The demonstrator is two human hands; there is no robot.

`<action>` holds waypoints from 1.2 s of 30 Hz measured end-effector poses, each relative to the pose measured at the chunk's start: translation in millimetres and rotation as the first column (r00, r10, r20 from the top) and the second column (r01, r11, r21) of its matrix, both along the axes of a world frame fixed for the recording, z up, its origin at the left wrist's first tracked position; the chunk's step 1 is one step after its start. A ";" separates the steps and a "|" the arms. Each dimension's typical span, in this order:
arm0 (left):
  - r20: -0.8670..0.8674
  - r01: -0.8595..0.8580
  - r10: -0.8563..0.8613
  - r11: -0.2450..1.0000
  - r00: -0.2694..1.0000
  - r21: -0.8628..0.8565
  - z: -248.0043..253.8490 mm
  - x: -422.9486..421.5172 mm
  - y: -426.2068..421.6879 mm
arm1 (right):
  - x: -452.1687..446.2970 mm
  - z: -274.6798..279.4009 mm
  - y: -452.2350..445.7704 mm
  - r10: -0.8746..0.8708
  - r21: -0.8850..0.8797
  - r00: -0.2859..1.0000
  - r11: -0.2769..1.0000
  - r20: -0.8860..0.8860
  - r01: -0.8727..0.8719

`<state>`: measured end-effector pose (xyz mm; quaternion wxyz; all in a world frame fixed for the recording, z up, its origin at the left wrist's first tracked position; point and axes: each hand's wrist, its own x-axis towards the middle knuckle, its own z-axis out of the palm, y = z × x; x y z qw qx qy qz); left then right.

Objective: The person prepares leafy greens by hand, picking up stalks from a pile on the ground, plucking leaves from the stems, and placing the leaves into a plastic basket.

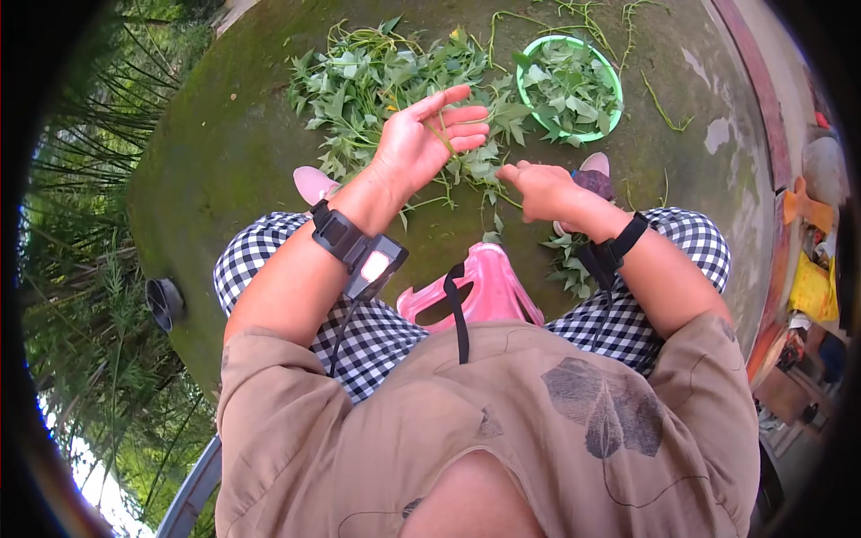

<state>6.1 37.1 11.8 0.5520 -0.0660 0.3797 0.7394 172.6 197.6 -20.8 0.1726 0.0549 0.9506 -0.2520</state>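
Palm up, my left hand (426, 139) is over the front of a large heap of green leafy stems (359, 76). Its fingers are stretched out, and a thin green stem lies across them. To its right, my right hand (547, 190) is closed, with thumb and forefinger pinched at a leafy stem (480, 166) between the two hands. Just beyond my right hand stands a light-green round basket (619, 99) with picked leaves inside.
Loose vines (664, 103) lie right of the basket. A pink plastic stool (489, 269) is between my checkered knees. More leaves (569, 264) lie by the right knee. A dark round container (164, 303) is at left, and a yellow bag (812, 287) at far right.
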 end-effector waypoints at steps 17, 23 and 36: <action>-0.083 -0.101 0.096 0.993 0.992 -0.059 15.5 2.1 10.8 | -78.0 48.2 -5.7 -0.461 -0.837 0.823 0.257 0.332 0.482; -0.357 -0.212 0.051 0.878 0.933 -0.429 19.4 -14.0 -2.1 | -78.2 41.4 22.3 -0.459 -0.569 0.861 0.657 0.219 0.495; -0.740 -0.238 -0.627 0.778 -0.243 -0.581 2.8 7.3 2.3 | -77.7 52.3 12.5 -0.199 -0.363 0.979 0.910 0.045 0.202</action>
